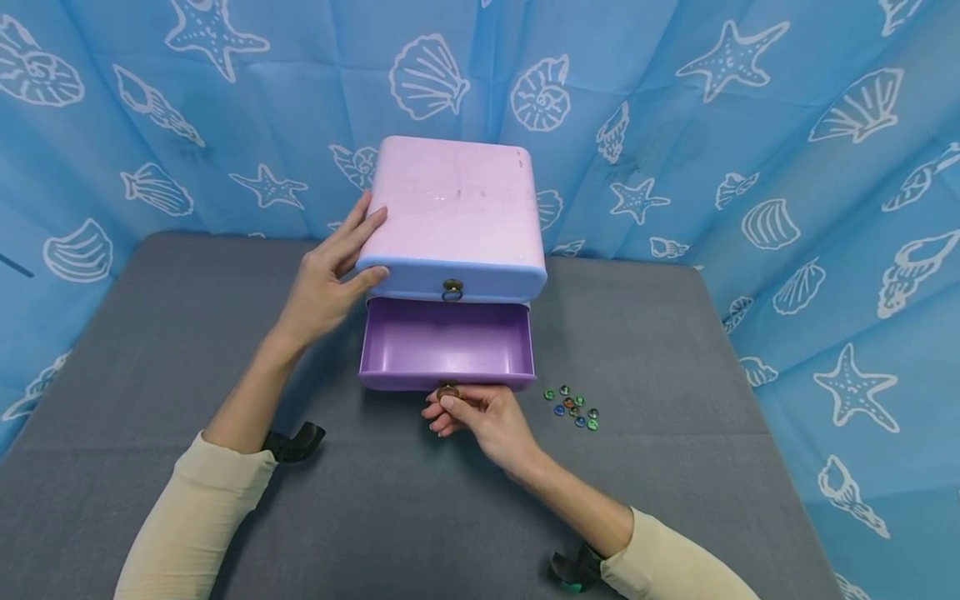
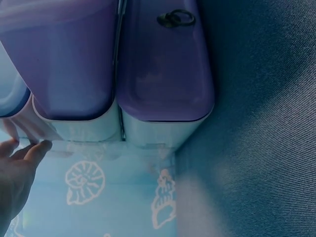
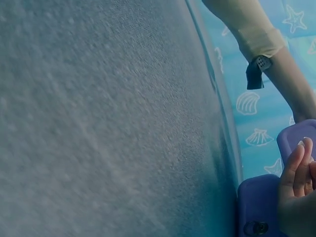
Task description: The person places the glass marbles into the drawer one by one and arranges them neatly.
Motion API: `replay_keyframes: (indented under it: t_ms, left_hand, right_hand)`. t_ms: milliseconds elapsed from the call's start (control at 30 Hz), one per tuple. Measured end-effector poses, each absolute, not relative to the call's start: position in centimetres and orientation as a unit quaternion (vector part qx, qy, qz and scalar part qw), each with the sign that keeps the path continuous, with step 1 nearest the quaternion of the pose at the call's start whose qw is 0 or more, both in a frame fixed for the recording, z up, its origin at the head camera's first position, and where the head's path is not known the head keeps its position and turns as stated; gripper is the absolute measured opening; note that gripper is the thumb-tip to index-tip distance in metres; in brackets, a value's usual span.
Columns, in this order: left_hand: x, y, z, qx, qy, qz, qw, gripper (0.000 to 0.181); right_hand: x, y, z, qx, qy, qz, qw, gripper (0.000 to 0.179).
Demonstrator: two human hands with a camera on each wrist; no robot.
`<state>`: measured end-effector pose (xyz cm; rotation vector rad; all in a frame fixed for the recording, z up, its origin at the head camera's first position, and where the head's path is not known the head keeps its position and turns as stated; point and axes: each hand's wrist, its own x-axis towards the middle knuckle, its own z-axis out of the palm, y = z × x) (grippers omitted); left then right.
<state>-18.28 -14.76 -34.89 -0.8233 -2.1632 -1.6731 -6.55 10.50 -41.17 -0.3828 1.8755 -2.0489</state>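
A small drawer cabinet (image 1: 457, 200) with a pale pink top stands at the middle of the table. Its blue top drawer (image 1: 405, 279) is closed, and the purple drawer (image 1: 448, 337) below is pulled out with nothing inside. My left hand (image 1: 330, 271) rests on the cabinet's left side, fingers extended, thumb at the front corner. At the purple drawer's front, my right hand (image 1: 487, 421) pinches the ring pull (image 1: 447, 389) between thumb and fingers. The left wrist view also shows a closed purple bottom drawer (image 2: 165, 64) with its own ring pull (image 2: 177, 19).
Several small glass pieces (image 1: 580, 400), green, blue and amber, lie on the grey table (image 1: 652, 350) right of the open drawer. A blue curtain (image 1: 300, 108) with white shells and starfish hangs behind and along the sides.
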Motion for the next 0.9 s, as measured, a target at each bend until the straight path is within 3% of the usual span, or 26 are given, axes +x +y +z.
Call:
replay_keyframes:
  t_ms: [900]
  left_hand:
    - [-18.1, -14.6, -34.8, -0.279, -0.740, -0.596, 0.140, 0.065]
  right_hand:
    - [-3.2, 10.7, -42.5, -0.135, 0.652, -0.723, 0.184, 0.026]
